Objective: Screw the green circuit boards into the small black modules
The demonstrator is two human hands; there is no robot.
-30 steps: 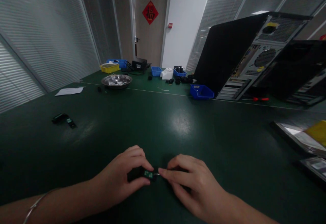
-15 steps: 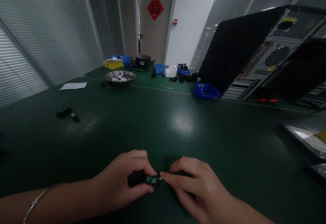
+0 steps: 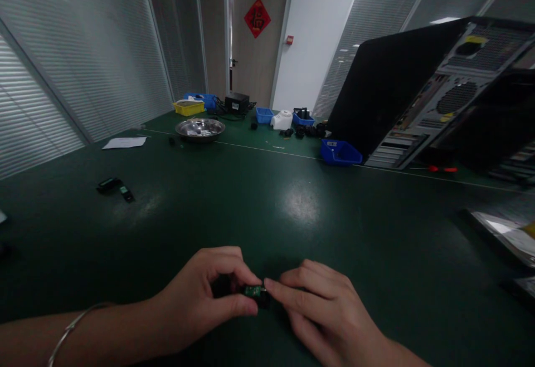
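Observation:
A small green circuit board (image 3: 252, 290) in a black casing is pinched between the thumb and index finger of my left hand (image 3: 204, 286), low in the middle of the view. My right hand (image 3: 324, 303) is at its right end, index fingertip against a short, thin metal piece at the board's edge. What the right thumb does is hidden beneath the fingers, and I cannot tell whether the metal piece is part of the board. To the far left on the green table (image 3: 234, 200) lie black pieces with greenish faces (image 3: 116, 187).
A steel bowl (image 3: 199, 129), a yellow tray (image 3: 189, 108), a black box with cables (image 3: 237, 103) and blue bins (image 3: 340, 152) stand along the back. White paper (image 3: 124, 142) lies at left. A tilted computer case (image 3: 401, 88) rises at right, with a flat device (image 3: 501, 233) near the right edge.
The board has shifted slightly right in my left fingers and its face has tilted. Less of the metal piece shows between it and my right fingertip. The view has shifted slightly.

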